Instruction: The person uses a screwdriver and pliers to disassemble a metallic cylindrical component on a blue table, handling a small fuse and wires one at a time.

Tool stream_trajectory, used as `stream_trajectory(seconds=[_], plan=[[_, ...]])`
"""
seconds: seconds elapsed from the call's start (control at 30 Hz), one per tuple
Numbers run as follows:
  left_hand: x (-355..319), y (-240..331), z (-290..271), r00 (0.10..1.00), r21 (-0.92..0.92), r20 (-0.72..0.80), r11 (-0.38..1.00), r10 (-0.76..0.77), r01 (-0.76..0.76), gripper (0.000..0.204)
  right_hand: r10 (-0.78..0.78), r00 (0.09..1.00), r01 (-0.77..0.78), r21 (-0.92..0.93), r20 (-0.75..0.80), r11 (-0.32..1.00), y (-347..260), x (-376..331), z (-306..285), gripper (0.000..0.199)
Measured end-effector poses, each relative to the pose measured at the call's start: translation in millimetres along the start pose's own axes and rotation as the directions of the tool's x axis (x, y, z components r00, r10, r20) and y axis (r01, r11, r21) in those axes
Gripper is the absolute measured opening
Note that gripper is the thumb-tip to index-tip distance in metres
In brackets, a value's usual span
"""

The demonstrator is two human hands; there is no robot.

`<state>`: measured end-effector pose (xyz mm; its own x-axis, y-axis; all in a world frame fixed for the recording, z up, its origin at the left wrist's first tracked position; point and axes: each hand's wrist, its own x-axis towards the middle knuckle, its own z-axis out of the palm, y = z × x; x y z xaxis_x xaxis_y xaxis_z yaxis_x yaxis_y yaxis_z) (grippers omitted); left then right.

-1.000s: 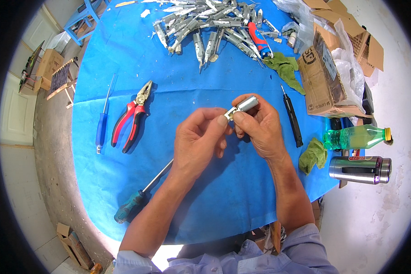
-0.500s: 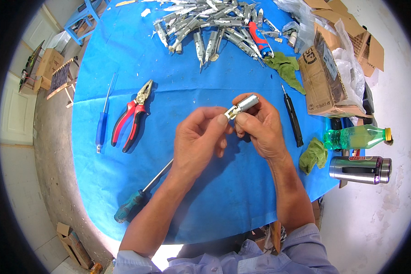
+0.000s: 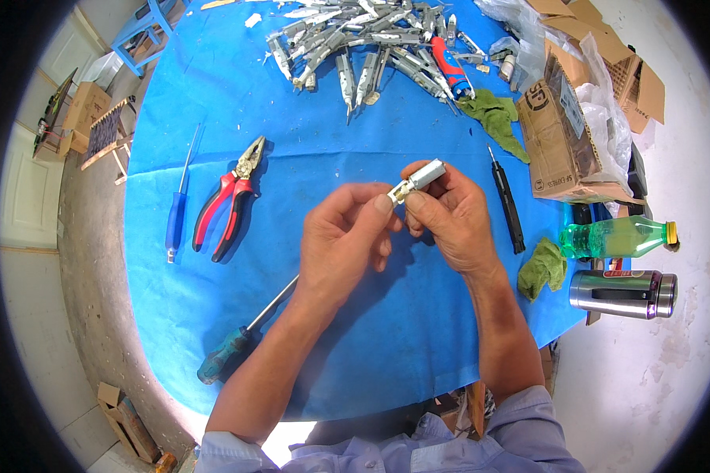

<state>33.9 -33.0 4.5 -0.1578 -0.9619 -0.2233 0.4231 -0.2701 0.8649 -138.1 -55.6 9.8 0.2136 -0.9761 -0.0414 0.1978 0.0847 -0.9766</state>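
Note:
Above the middle of the table my two hands hold a small silver metal part (image 3: pixel 427 174), a short bar with a narrower, open white end. My left hand (image 3: pixel 344 229) pinches the white end between thumb and fingers. My right hand (image 3: pixel 452 219) grips the silver body, its thumb pressed near the join. The part tilts up to the right, and a bit of brass colour shows in its open section. Fingers hide some of it. Beside my left forearm lies a teal-handled screwdriver (image 3: pixel 227 354), its shaft partly covered by my arm.
Blue cloth (image 3: pixel 284 315) covers the table. Many similar metal parts (image 3: pixel 363 39) heap at the far side, beside a red-blue tool (image 3: pixel 450 69). Pliers (image 3: pixel 233 197) and a blue screwdriver (image 3: pixel 177 213) lie left. Rightward are a black screwdriver (image 3: pixel 508 201), green rags (image 3: pixel 541 270), bottle (image 3: pixel 615 238), flask (image 3: pixel 619 294), carton (image 3: pixel 556 142).
The metal part has turned slightly in my fingers, so its open section shows a little more. Both hands stay nearly in place and keep their grip.

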Motion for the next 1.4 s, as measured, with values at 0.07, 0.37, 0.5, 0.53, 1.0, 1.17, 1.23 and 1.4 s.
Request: stream_trajectory(seconds=[0.07, 0.37, 0.5, 0.53, 1.0, 1.17, 1.23, 1.4], plan=[[-0.1, -0.5, -0.1, 1.0, 0.003, 0.002, 1.0, 0.01, -0.01, 0.027, -0.01, 1.0, 0.009, 0.006, 0.004, 1.0, 0.7, -0.2, -0.5, 0.029], [-0.5, -0.3, 1.0, 1.0, 0.014, 0.009, 1.0, 0.018, -0.018, 0.027, 0.006, 1.0, -0.006, 0.042, -0.014, 0.999, 2.1, -0.5, -1.1, 0.03], [-0.1, -2.0, 1.3, 1.0, 0.024, 0.013, 0.999, 0.02, -0.02, 0.025, 0.033, 0.998, -0.034, -0.017, -0.048, 0.999, 2.7, 0.4, -1.9, 0.029], [-0.4, -1.4, 0.9, 1.0, 0.022, 0.016, 1.0, 0.015, -0.015, 0.023, 0.021, 0.999, -0.022, -0.015, -0.041, 1.0, 2.7, 0.2, -1.9, 0.028], [0.2, -2.3, 0.3, 1.0, -0.013, 0.016, 1.0, 0.023, -0.023, 0.025, -0.005, 1.0, 0.005, 0.034, 0.001, 0.999, 2.5, -0.8, -2.9, 0.03], [-0.1, -2.2, 1.1, 1.0, -0.01, 0.021, 1.0, 0.024, -0.024, 0.021, 0.02, 0.999, -0.021, -0.017, -0.043, 1.0, 1.7, 0.0, -1.5, 0.028], [-0.3, -2.1, 1.1, 1.0, -0.004, 0.018, 1.0, 0.017, -0.016, 0.021, 0.022, 0.998, -0.024, -0.034, -0.052, 0.999, 2.7, 0.2, -1.9, 0.027], [-0.8, -0.7, 1.4, 1.0, 0.028, 0.008, 1.0, 0.011, -0.011, 0.024, -0.01, 1.0, 0.01, -0.012, -0.016, 1.0, 3.6, 0.3, -3.0, 0.027]])
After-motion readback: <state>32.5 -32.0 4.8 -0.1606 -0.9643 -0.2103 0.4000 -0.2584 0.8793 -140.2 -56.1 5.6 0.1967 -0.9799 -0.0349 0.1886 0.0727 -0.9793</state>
